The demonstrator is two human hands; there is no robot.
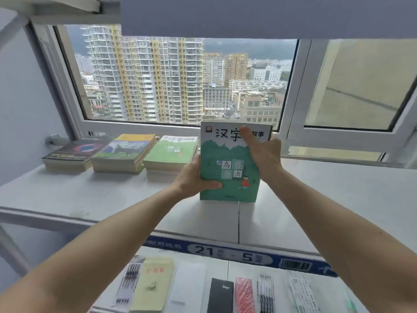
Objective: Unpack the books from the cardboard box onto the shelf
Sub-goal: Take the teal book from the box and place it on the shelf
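Three piles of books (121,154) are already laid on the shelf (338,188); a green book (230,168) is gripped by the left hand (194,179) and right hand (264,152), not yet shelved; the box is unseen.

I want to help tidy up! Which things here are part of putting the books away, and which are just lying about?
For the job: teal-green paperback book held by left hand and right hand; three book stacks; white shelf.

Lying about: pale yellow notebook, black diary, pen packs.

Both bare forearms are being extended forward and upward, converging toward the centre. The left hand (195,177) is being closed on a book's (228,184) lower left edge, thumb laid across the cover. The right hand (262,152) is being clasped over its upper right edge, thumb pointing upward.
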